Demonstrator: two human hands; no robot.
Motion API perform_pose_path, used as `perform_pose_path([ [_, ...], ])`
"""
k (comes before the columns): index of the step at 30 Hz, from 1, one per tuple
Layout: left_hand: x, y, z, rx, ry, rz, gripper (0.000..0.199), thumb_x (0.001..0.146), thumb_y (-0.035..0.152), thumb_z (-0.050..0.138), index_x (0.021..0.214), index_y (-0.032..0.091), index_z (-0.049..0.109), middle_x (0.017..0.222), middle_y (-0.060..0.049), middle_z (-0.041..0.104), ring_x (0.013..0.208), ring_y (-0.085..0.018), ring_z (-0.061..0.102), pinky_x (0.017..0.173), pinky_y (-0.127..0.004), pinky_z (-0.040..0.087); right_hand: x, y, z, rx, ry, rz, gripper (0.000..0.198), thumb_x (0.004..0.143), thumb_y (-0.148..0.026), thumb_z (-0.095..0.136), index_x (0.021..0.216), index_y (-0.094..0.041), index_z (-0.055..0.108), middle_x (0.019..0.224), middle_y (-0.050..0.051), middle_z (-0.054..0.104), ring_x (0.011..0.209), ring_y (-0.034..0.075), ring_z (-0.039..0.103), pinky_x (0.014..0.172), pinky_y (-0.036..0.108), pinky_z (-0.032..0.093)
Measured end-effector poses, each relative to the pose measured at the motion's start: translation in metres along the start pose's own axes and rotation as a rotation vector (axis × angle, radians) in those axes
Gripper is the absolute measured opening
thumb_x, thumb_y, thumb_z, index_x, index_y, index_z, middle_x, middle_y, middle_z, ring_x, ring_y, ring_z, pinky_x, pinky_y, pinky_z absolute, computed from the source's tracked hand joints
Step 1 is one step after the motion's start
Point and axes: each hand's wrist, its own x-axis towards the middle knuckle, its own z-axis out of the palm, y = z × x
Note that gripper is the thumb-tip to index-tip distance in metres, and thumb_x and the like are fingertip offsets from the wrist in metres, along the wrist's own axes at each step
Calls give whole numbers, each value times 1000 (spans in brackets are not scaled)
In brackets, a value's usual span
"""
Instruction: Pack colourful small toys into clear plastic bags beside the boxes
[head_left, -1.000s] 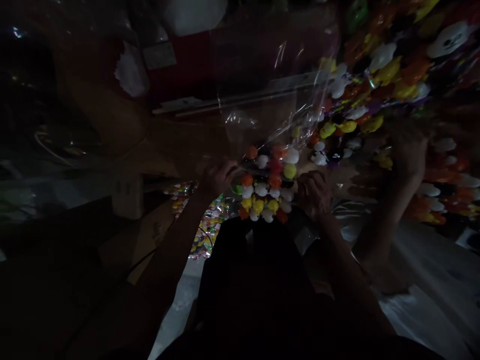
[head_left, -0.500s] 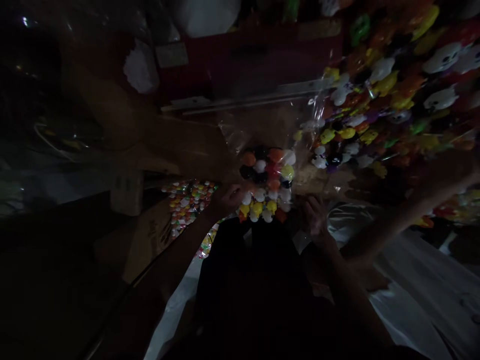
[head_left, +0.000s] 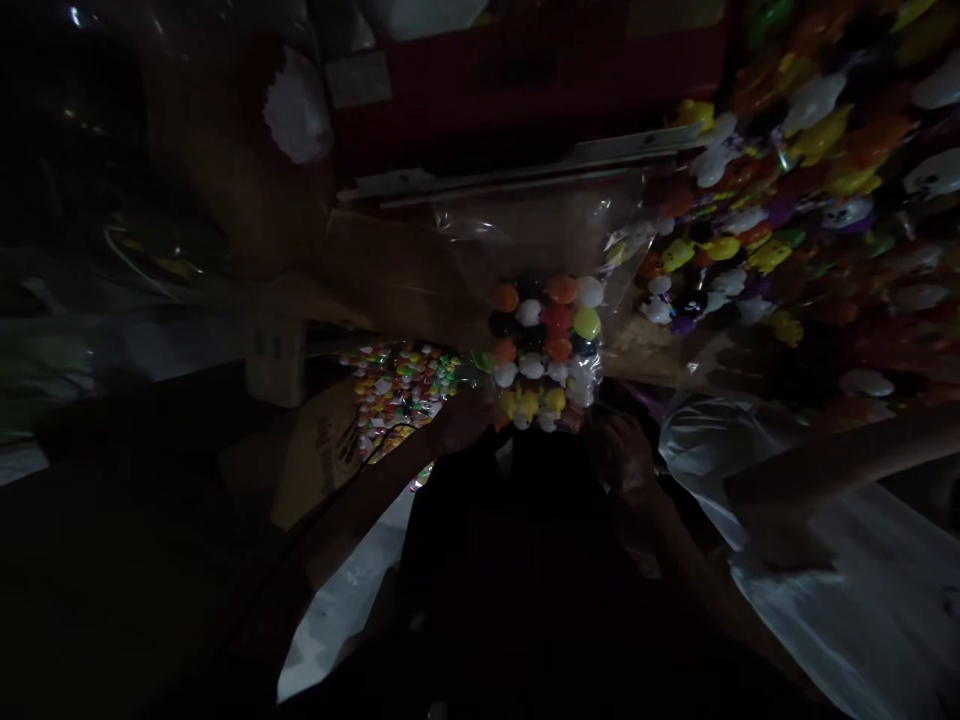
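Although the scene is very dark, two hands of the person are seen at the centre of the head view, one on each lower corner of a single clear bag packed with small coloured toys. The left hand is closed on the bag's lower left corner, its fingers curled tight against the film, so its grip is held narrow on the bag. The right hand is placed at the lower right corner, touching the film; whether its grip is fully closed cannot be told in the gloom. The bag is held upright just above the person's dark lap, and roughly twenty toys in white, orange, yellow, red and black are counted through its front, though the exact number is hidden by overlap. Above the toys the empty upper part of the bag is seen as slack, glinting film. One flat packet of smaller coloured pieces is seen lying just left of the left hand. One large heap of loose toys is spread at the upper right, too many to be counted. One other person's forearm is stretched in from the right, below the heap, over a white sheet, well apart from the bag.
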Motion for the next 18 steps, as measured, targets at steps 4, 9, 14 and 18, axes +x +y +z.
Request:
perform_pose_path([
  [4, -15, 9, 4, -83, -103, -75, 28, 110, 21, 46, 121, 20, 72, 106, -9, 76, 101, -22, 72, 92, -36, 55, -18, -9, 10, -12, -29, 44, 16, 95, -8, 55, 97, -21, 64, 84, 5, 65, 81, 21, 59, 76, 35, 49],
  [9, -32, 22, 3, -48, -243, -154, 35, 112, 22, 40, 113, 18, 74, 105, -11, 76, 103, -23, 72, 100, -40, 58, -37, -19, 11, 66, -28, 136, 20, 95, -7, 54, 105, -21, 64, 89, 5, 66, 85, 22, 60, 80, 37, 49],
  [14, -41, 48, 18, -32, -424, -366, 36, 110, 18, 39, 108, 14, 75, 101, -12, 76, 101, -23, 72, 93, -36, 61, -50, -21, 13, 150, -119, 297, 18, 99, -15, 49, 92, -22, 65, 81, 4, 63, 76, 20, 58, 74, 36, 47],
  [18, -25, 59, 41, -179, -360, -660, 32, 107, 14, 44, 118, 16, 73, 117, -11, 78, 101, -21, 75, 88, -33, 63, -27, -13, 22, 171, -146, 342, 27, 100, -21, 42, 91, -23, 67, 85, 9, 69, 78, 23, 65, 74, 38, 54],
])
